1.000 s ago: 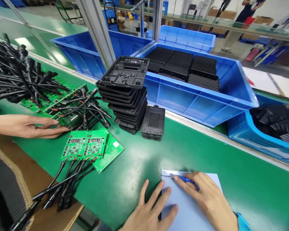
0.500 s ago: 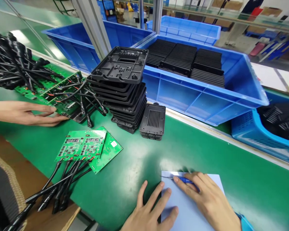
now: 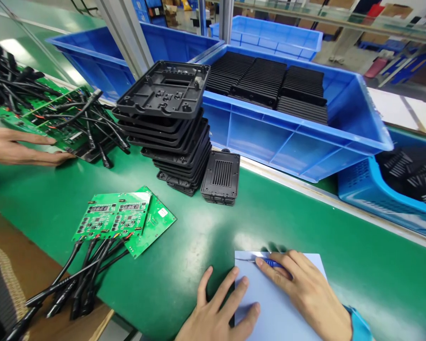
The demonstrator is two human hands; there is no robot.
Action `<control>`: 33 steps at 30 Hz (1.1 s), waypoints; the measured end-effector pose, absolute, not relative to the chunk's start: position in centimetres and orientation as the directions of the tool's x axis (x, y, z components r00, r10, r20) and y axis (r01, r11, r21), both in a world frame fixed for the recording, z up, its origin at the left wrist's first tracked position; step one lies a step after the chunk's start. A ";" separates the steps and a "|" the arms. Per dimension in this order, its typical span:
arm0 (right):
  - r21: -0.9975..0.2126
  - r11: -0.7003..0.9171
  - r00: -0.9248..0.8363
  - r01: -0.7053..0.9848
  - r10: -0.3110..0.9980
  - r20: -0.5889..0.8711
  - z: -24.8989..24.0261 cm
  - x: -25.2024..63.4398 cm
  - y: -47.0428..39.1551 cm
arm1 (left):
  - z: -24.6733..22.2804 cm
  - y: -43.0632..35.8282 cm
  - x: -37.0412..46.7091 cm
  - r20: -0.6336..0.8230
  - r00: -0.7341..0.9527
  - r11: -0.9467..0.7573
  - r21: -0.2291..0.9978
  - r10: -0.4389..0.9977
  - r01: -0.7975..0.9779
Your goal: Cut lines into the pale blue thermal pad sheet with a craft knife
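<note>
A pale blue sheet [image 3: 270, 317] lies on the green bench in front of me. My right hand [image 3: 301, 284] rests on its upper part, fingers closed around a blue-handled tool [image 3: 272, 263] with a thin metal tip. That tip points left, at the sheet's upper left corner; the exact kind of tool is hard to make out. My left hand [image 3: 222, 310] is spread flat over the sheet's left edge, thumb on the sheet and the other fingers partly on the bench.
Left of centre stand a tall stack of black housings [image 3: 163, 90] and a shorter stack [image 3: 220, 177]. Green circuit boards [image 3: 113, 215] with black cables lie nearer. Another person's hand [image 3: 24, 147] touches a wired board pile [image 3: 71, 135]. Blue bins [image 3: 262, 137] line the back.
The camera view has shifted slightly, moving the scene left. The other person's hand and the wired boards have moved further left. My hands and the tool keep nearly the same place on the sheet.
</note>
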State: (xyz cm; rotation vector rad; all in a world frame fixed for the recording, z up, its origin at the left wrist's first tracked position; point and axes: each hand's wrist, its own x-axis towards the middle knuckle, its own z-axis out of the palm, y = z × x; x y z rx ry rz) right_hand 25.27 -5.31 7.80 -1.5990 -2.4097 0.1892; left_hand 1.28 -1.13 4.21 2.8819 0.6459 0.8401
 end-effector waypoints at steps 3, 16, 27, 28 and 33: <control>-0.253 0.394 -0.373 0.884 0.919 0.128 7.7 25.4 -5.3 | 4.3 -1.1 1.3 0.500 0.760 -0.909 0.182 0.415 0.376; -0.257 0.374 -0.354 0.891 0.927 0.121 7.9 26.2 -5.8 | 4.3 -1.0 1.0 0.457 0.788 -0.911 0.178 0.412 0.372; -0.251 0.327 -0.313 0.911 0.945 0.093 8.2 27.8 -6.7 | 4.3 -1.1 1.1 0.460 0.778 -0.904 0.197 0.428 0.381; -0.252 0.320 -0.307 0.913 0.947 0.091 8.2 28.0 -6.8 | 4.3 -1.1 1.0 0.456 0.781 -0.904 0.197 0.426 0.378; -0.261 0.308 -0.294 0.915 0.951 0.094 8.4 28.8 -7.1 | 4.5 -1.0 0.9 0.449 0.785 -0.904 0.216 0.428 0.370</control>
